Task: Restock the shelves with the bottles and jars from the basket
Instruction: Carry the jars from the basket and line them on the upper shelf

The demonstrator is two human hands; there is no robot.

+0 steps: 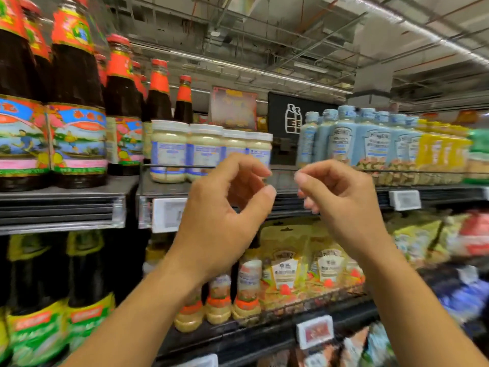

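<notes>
Both my hands are raised in front of the top shelf [344, 190], and neither holds anything. My left hand [225, 207] has its fingers loosely curled, just in front of a row of white-lidded mayonnaise jars [185, 152]. My right hand [341, 200] is also loosely curled, below a gap on the shelf between those jars and the pale blue squeeze bottles [370, 139]. The basket is out of view.
Tall dark sauce bottles with red caps [76, 112] crowd the top shelf at the left. Yellow squeeze bottles [439, 152] stand at the far right. The lower shelf holds dressing bottles [246, 292], yellow pouches [285, 263] and green-labelled dark bottles [87, 300]. Price tags [166, 214] clip to the shelf edges.
</notes>
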